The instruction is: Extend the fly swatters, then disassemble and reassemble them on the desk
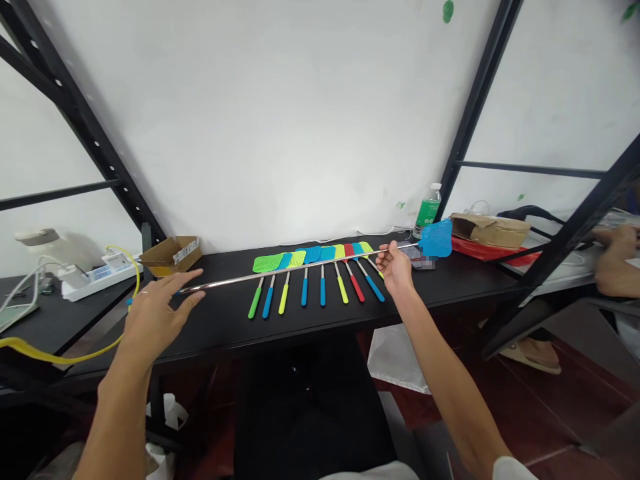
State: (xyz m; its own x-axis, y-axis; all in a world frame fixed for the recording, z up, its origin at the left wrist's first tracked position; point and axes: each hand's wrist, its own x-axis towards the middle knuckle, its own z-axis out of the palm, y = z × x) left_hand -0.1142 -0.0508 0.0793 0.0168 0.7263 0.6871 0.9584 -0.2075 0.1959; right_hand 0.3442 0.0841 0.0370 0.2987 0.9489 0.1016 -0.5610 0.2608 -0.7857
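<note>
A long extended fly swatter (436, 239) with a blue mesh head and a thin metal rod spans the view above the desk. My right hand (397, 267) pinches its rod close to the head. At the rod's other end, my left hand (159, 310) has thumb and fingers apart around the blue handle, which it mostly hides; contact there cannot be made out. Beneath the rod lies a row of several shorter fly swatters (323, 287), heads toward the wall and handles toward me, in green, blue, yellow and red.
On the black desk (220, 320) stand a small cardboard box (173, 255) at left and a green-labelled bottle (429, 210) at right. A phone (414, 257) lies beside the bottle. A power strip (100, 273) and yellow cable are far left. Another person's arm (617, 260) shows at far right.
</note>
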